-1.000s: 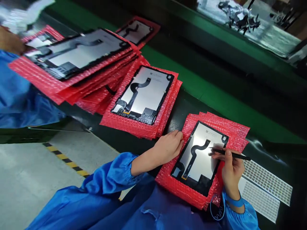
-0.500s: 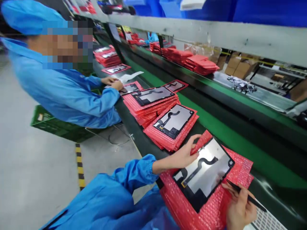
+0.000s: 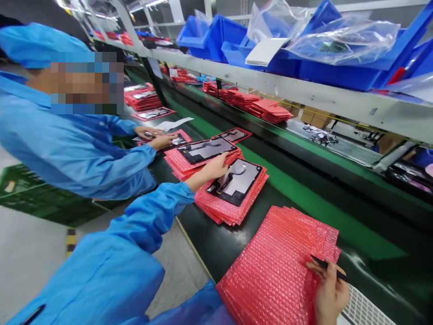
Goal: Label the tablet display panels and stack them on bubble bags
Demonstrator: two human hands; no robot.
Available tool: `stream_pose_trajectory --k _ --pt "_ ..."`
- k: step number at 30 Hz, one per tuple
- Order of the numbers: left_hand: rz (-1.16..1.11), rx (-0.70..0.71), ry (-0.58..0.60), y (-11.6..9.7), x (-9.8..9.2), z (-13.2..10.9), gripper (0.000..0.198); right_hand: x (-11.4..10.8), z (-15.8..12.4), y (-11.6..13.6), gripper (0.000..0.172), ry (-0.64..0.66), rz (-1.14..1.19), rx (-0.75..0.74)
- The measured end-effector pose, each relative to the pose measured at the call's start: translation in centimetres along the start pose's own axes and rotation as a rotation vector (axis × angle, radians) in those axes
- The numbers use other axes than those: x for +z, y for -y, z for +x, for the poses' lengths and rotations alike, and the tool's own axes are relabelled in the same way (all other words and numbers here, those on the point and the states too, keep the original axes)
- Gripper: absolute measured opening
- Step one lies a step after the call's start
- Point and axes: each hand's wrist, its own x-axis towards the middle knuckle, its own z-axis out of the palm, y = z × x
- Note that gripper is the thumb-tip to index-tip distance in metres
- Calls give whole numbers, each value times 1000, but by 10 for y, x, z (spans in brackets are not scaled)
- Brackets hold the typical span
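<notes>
My left hand point(image 3: 216, 167) reaches across to a flat display panel point(image 3: 240, 183) with a silvery back, black border and dark ribbon cable. Its fingers close on the panel's upper left edge, their tips partly smeared. That panel lies on a stack of red bubble-wrap sleeves point(image 3: 219, 210). My right hand point(image 3: 331, 286) grips black tweezers point(image 3: 326, 265), points aimed left, above the right side of a nearer pile of red bubble-wrap sleeves point(image 3: 270, 266). No panel shows on top of this nearer pile.
Another panel point(image 3: 206, 149) rests on the adjoining stack. A co-worker in blue point(image 3: 67, 144) handles a panel at the left. Behind the green belt point(image 3: 291, 185) runs a shelf with blue bins point(image 3: 338, 72). A white grid point(image 3: 363, 307) lies at lower right.
My left hand has moved left and away from the near pile to the neighbouring stack. The panel that lay on the near pile is gone from there. My right hand still holds the tweezers.
</notes>
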Motion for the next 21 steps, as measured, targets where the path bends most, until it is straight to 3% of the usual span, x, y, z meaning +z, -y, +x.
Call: stream_pose_trajectory --k 3,8,10,12,14,17,19,21 --pt "196 145 84 -19 30 -10 69 3 1 1 54 -30 -3 -7" --pt "350 467 475 -60 105 -41 63 16 -10 10 57 -77 -6 2" --pt "386 543 565 -59 118 -56 53 17 -13 15 57 -111 -13 0" --pt "420 605 586 -37 119 -61 49 11 -11 23 53 -120 -11 -35" --pt "450 686 520 -4 116 -53 50 -8 -7 33 52 -153 -63 -84" --pt "408 773 524 34 113 -37 45 -55 -3 53 55 -286 -191 -134" --pt "380 771 490 37 117 -37 42 -95 0 68 55 -368 -250 -147" --pt "314 688 463 21 127 -47 43 -135 7 84 50 -411 -311 -141"
